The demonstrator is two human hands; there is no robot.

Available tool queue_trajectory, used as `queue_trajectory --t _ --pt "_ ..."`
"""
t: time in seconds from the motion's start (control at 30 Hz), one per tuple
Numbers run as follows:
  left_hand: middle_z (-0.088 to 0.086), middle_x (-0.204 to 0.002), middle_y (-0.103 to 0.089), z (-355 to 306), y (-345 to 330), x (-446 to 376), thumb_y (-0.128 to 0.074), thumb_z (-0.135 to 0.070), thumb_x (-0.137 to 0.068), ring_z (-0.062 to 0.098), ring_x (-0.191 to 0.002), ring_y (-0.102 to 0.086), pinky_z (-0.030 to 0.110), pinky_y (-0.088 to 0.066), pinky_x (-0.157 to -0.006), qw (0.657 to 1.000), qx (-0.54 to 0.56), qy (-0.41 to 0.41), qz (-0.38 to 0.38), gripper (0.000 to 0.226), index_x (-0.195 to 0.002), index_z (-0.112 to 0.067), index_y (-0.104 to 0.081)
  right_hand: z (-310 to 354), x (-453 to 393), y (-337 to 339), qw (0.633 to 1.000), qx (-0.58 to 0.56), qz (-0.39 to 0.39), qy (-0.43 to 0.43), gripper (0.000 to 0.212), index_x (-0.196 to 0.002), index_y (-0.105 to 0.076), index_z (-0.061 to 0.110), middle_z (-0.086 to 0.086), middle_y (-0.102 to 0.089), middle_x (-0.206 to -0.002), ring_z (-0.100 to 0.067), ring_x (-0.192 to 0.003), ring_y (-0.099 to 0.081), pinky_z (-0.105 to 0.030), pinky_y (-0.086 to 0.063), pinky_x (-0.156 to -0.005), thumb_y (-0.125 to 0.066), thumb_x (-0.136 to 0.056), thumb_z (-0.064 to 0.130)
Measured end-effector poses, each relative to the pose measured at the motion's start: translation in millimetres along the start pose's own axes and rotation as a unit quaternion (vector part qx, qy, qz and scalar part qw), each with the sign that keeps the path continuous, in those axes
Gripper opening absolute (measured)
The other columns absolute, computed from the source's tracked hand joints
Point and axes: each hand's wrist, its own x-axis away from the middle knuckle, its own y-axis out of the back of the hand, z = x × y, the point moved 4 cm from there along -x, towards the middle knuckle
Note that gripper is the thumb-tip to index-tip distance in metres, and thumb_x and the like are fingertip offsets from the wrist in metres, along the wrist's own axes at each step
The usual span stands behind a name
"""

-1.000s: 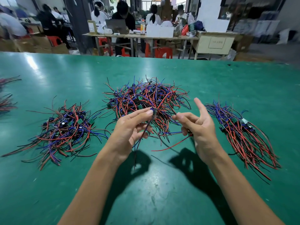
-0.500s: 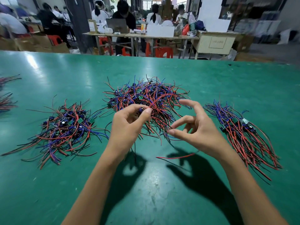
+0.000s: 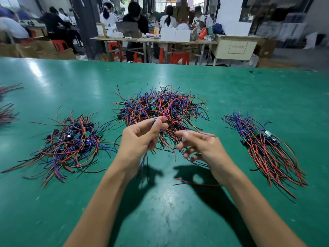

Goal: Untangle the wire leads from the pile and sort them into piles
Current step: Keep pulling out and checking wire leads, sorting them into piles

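A tangled pile [image 3: 165, 107] of red, blue and black wire leads with small green boards lies mid-table. My left hand [image 3: 140, 139] hovers at its near edge and pinches a wire lead [image 3: 145, 163] between thumb and forefinger; its wires hang down below the palm. My right hand [image 3: 201, 145] is beside it, blurred, with fingers spread and loosely bent, holding nothing. A loose pile [image 3: 69, 143] lies to the left. A combed, aligned pile [image 3: 265, 148] lies to the right.
The green table [image 3: 160, 211] reaches to a far edge. A stray red and black wire [image 3: 194, 183] lies under my right wrist. More wire ends [image 3: 7, 111] show at the left border. People work at tables in the background.
My left hand lifted the pinched lead a little higher over the pile's edge. My right hand let go of its pinch and spread its fingers; the red wire stays on the table.
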Motion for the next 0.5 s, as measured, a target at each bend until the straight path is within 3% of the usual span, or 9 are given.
queue_trajectory --t 0.13,0.27,0.5 --pt "0.004 -0.101 -0.076 9 -11 1 -0.060 -0.036 -0.090 0.007 -0.062 -0.048 0.016 -0.038 -0.050 0.994 0.061 0.073 0.049 0.039 -0.113 -0.007 -0.074 0 2 -17 0.999 -0.005 0.001 0.051 0.022 -0.106 -0.078 0.023 -0.002 -0.077 -0.085 -0.009 -0.058 -0.059 -0.017 -0.043 -0.051 -0.064 -0.094 0.035" --pt "0.007 -0.102 -0.074 15 -17 1 -0.064 -0.037 -0.090 0.007 -0.063 -0.051 0.017 -0.043 -0.051 0.988 0.091 0.107 0.061 0.040 -0.111 -0.005 -0.076 9 3 -12 0.987 -0.014 -0.072 0.143 0.014 -0.097 -0.078 0.016 0.004 -0.075 -0.076 -0.003 -0.056 -0.057 -0.014 -0.042 -0.050 -0.065 -0.096 0.024" --pt "0.010 -0.098 -0.075 17 -20 3 -0.070 -0.038 -0.083 0.009 -0.061 -0.051 0.019 -0.039 -0.045 0.987 0.063 0.115 0.089 0.032 -0.095 -0.010 -0.080 11 4 -4 0.976 0.002 -0.126 0.175 0.013 -0.088 -0.078 0.017 0.006 -0.070 -0.067 -0.001 -0.052 -0.051 -0.012 -0.041 -0.049 -0.069 -0.096 0.021"
